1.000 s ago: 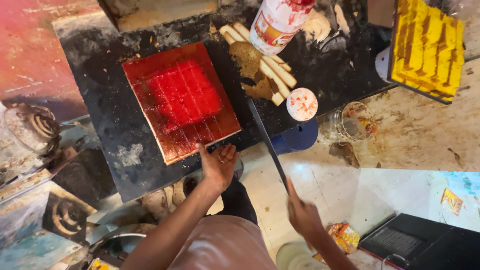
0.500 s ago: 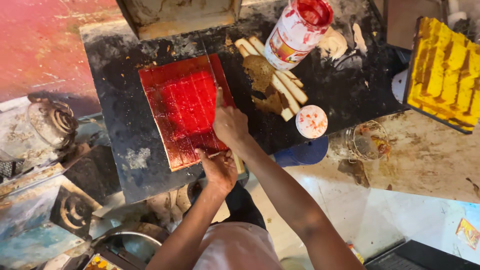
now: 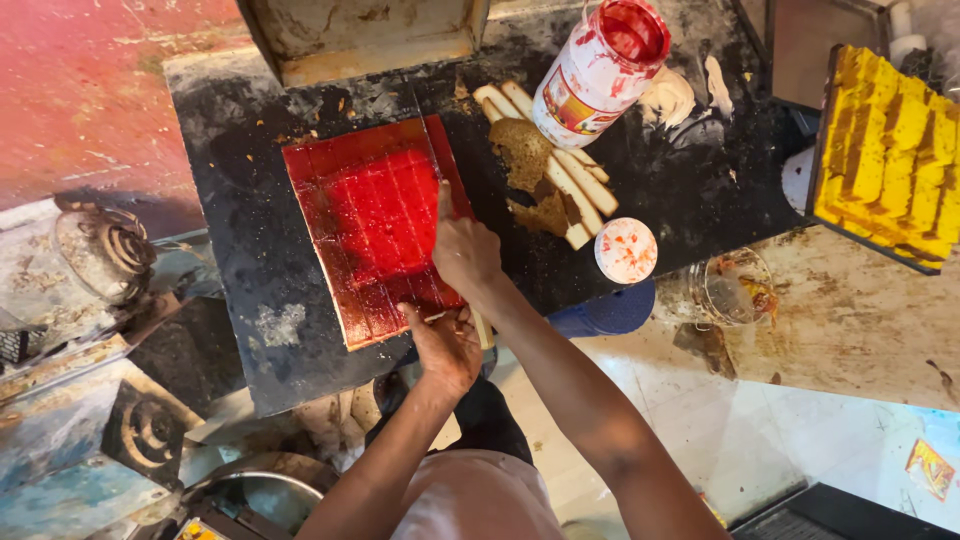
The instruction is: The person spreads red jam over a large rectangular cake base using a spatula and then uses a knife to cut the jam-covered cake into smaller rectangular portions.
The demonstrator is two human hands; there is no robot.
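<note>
Fingers of the right hand point(image 3: 465, 250) are curled shut around a thin knife point(image 3: 428, 150) laid along the right side of the red slab point(image 3: 375, 225); the left hand point(image 3: 445, 345) presses half-open fingers on the slab's near edge, holding nothing. The slab lies mid-table, near the front edge of the black table point(image 3: 240, 240), bare tabletop to its left. It looks glossy, square, scored into a grid. Pale sticks point(image 3: 580, 195) and a red-smeared jar point(image 3: 595, 75) sit just right.

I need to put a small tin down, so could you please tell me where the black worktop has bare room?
The black worktop is bare left of the red slab. Right of it, sticks, jar and lid crowd together; both hands work at the slab's near edge.
</note>
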